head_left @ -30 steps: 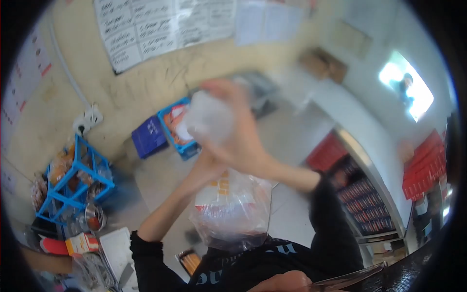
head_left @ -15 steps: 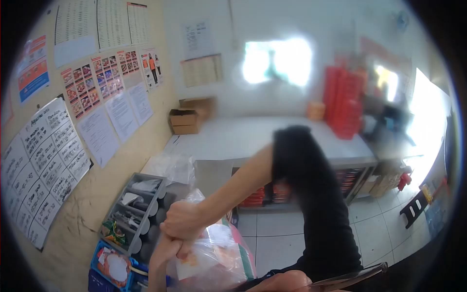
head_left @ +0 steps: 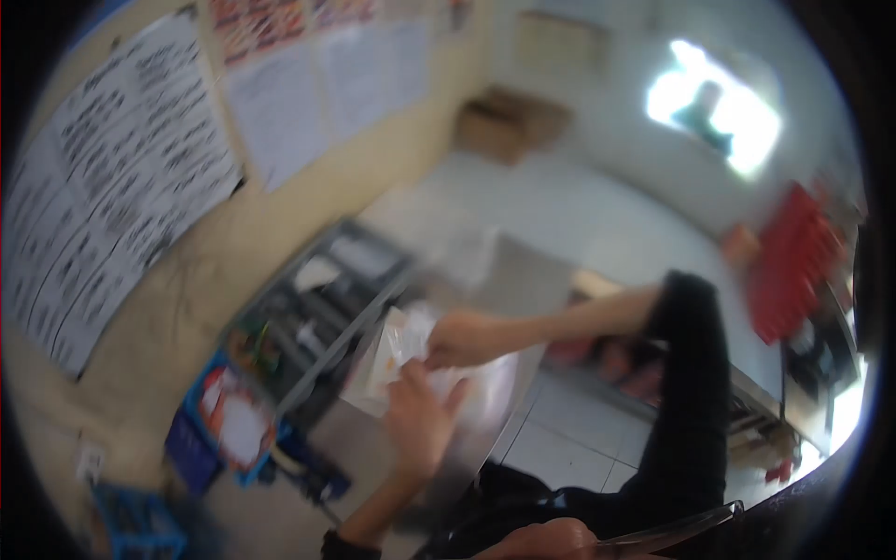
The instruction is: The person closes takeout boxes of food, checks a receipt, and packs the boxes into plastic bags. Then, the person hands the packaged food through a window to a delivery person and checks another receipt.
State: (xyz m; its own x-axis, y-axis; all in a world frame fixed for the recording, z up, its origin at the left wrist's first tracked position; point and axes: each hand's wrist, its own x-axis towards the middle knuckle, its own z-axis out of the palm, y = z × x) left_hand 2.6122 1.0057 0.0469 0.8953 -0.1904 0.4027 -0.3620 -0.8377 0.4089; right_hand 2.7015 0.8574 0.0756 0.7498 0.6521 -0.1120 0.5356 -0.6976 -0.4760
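A clear plastic bag [head_left: 403,343] with white and orange-printed contents sits in front of me on a grey table, blurred by motion. My right hand [head_left: 467,338] is closed at the top of the bag, gripping its plastic. Just below it, my left hand [head_left: 420,415] reaches up to the bag. Its fingers are stretched towards my right hand and the thumb stands apart. The fingertips are close to my right hand; whether they touch the plastic is too smeared to tell.
A grey compartment organizer [head_left: 317,313] stands beside the bag along the wall. A blue basket [head_left: 238,425] sits nearer me. Behind are a long white counter [head_left: 597,210], a cardboard box [head_left: 490,131] and stacked red boxes [head_left: 793,266]. Written sheets [head_left: 131,177] cover the left wall.
My view has turned left and down. My hands, earlier pressed together above the bag, are now slightly apart, with the left hand lower and its thumb spread.
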